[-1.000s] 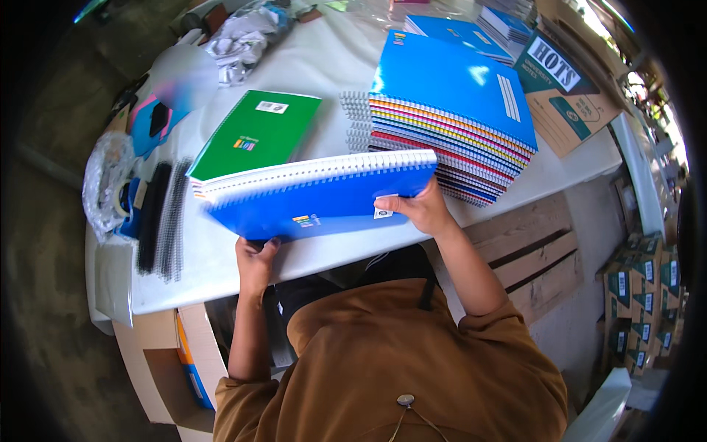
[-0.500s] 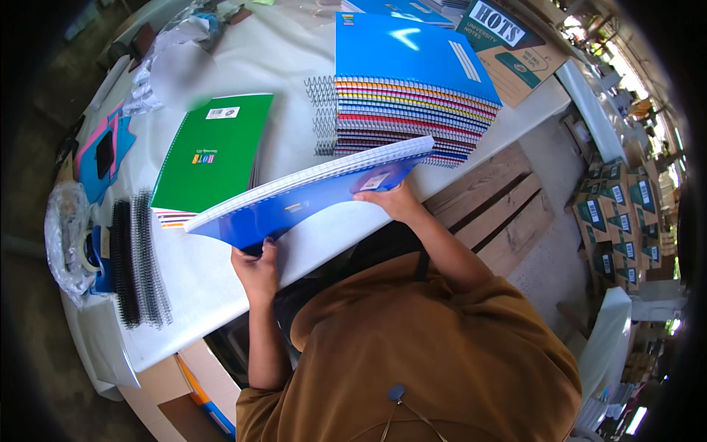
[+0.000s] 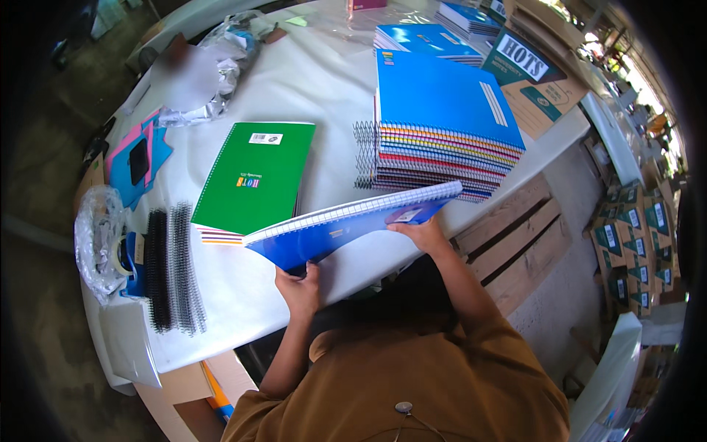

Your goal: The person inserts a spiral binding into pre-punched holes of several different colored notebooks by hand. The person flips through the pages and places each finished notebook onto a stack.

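Observation:
My left hand (image 3: 299, 289) grips the near left end of a blue spiral notebook (image 3: 346, 234), thumb on its cover. My right hand (image 3: 421, 234) pinches the other end. The notebook is held up on edge, slightly bowed, with its spiral-and-page edge facing up. Just beyond its left end lies a short pile of notebooks topped by a green one (image 3: 254, 173), partly hidden by the blue notebook. Behind its right end stands a tall stack of notebooks with a bright blue cover (image 3: 445, 99) on top and coils jutting out at the left.
Black coils (image 3: 157, 269) and silver coils (image 3: 184, 269) lie at the table's left, beside a tape roll (image 3: 120, 255) and clear plastic (image 3: 96, 239). A phone (image 3: 138, 162) rests on coloured sheets. A carton (image 3: 537, 81) stands far right; a wooden pallet (image 3: 515, 243) lies below.
The whole view has shifted, so the table and its things appear farther right and lower. Both hands keep hold of the blue notebook, whose pose is nearly the same.

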`<act>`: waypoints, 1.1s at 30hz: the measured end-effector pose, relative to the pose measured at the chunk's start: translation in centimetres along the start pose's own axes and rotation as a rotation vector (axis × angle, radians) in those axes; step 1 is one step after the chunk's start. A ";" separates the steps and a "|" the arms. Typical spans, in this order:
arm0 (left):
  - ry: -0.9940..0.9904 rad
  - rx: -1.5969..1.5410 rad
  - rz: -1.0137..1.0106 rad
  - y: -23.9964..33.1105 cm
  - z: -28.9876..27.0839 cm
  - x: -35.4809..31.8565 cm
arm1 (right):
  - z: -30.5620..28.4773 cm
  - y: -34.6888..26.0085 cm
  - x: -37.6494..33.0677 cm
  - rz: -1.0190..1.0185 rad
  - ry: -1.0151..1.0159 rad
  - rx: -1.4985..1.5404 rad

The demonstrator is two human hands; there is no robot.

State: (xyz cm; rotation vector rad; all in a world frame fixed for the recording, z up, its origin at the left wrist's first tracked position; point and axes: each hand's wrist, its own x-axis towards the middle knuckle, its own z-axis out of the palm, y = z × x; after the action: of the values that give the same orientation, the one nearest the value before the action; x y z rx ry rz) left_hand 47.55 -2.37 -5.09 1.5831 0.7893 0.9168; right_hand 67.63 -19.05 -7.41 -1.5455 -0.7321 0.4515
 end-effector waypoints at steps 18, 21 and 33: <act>0.278 0.859 0.288 0.5 -11.3 9.2 | -3.3 -6.3 3.4 -0.152 -0.300 0.144; 0.434 1.519 -0.031 -3.1 -16.6 11.5 | -2.4 -7.3 3.0 -0.164 -0.347 0.181; 0.265 0.148 -0.092 1.8 -18.4 14.8 | -3.1 -8.1 2.5 -0.229 -0.196 0.234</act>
State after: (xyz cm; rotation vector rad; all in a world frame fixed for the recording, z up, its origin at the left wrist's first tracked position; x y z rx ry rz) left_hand 38.62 18.69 0.98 1.5556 1.1290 1.0331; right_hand 69.99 -19.64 1.27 -1.1938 -0.9608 0.5018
